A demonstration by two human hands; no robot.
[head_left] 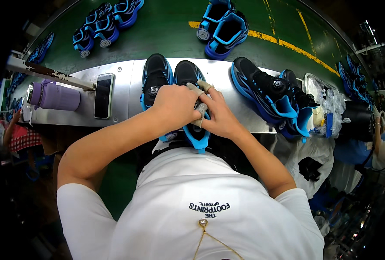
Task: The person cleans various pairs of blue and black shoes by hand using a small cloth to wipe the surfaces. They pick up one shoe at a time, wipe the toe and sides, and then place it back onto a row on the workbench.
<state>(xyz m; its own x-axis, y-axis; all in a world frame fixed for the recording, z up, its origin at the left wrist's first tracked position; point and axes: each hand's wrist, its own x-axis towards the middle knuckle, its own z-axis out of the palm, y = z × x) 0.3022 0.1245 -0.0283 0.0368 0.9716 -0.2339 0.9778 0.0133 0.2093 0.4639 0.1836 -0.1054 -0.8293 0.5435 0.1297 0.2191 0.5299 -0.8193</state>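
On brushed steel ledge [114, 86], left hand [175, 104] and right hand [220, 117], grips closed on glossy black-blue shoe [192, 76].

Both hands [196, 110] cover the middle of the black-and-blue shoe [196, 132], and the small grey thing [201, 109] they pinch is too hidden to identify.

On the metal desk [118, 93]: a lilac bottle [53, 96] lying at the left, a dark phone [103, 95] just beside it, another black-and-blue pair of shoes [275, 97] to the right, clear plastic bags [331, 106] beyond, more blue shoes [222, 26] on the green belt [166, 30] behind.
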